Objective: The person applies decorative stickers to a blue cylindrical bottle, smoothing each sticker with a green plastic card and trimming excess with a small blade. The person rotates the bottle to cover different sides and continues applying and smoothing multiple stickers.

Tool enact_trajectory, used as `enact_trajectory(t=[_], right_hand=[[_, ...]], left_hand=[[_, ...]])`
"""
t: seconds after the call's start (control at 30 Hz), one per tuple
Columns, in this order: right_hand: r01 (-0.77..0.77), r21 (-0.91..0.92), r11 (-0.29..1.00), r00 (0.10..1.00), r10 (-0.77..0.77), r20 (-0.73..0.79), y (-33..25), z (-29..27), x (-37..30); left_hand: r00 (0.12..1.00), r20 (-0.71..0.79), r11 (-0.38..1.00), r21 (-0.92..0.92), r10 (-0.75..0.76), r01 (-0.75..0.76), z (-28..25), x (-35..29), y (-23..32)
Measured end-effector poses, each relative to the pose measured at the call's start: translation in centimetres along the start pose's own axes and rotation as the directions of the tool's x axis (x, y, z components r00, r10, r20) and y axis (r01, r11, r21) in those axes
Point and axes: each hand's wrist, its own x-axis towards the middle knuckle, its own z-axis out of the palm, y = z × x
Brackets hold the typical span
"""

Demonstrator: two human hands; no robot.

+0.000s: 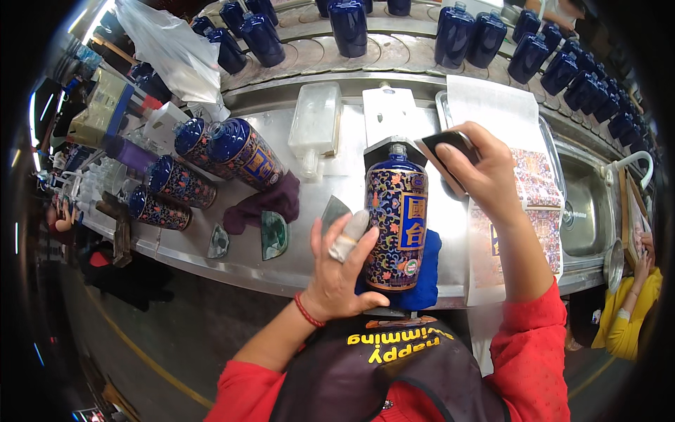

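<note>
A dark blue bottle (pixel 380 232) with a colourful floral wrap and a gold-edged blue panel lies on a blue cloth (pixel 427 271), neck pointing away from me. My left hand (pixel 339 264) is beside it, fingers apart, forefinger against its side and thumb by its base; one finger wears a whitish cover. Behind those fingers a grey-green flat piece (pixel 335 209) partly shows. To the right of the bottle's neck, my right hand (pixel 485 165) grips a dark flat rectangular piece (pixel 453 149) with a pale edge, held above the worktop.
Several decorated bottles (pixel 249 158) lean at left by a purple cloth (pixel 264 204) and two green pieces (pixel 274 235). A clear bottle-shaped block (pixel 314 123) lies mid-table. Printed sheets (pixel 538 239) lie right, beside a sink (pixel 587 211). Plain blue bottles (pixel 348 28) line a conveyor (pixel 394 53).
</note>
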Motion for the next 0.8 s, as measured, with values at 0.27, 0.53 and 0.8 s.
enact_trajectory(t=[0.27,0.53,0.8], right_hand=[[-0.227,0.247,0.942,0.966,0.249,-0.062,1.4,-0.9,-7.0],[-0.266,0.342,0.901,0.947,0.311,-0.083,0.2,-1.1,-8.5],[-0.303,0.348,0.887,0.940,0.337,-0.043,0.0,-1.1,-8.8]], left_hand=[[0.963,0.208,0.965,0.163,0.171,-0.207,-0.9,8.3,-5.9],[0.938,0.208,0.938,0.156,0.276,-0.311,-1.2,10.3,-6.2],[0.956,0.140,0.956,0.106,0.259,-0.275,-1.1,10.4,-6.8]])
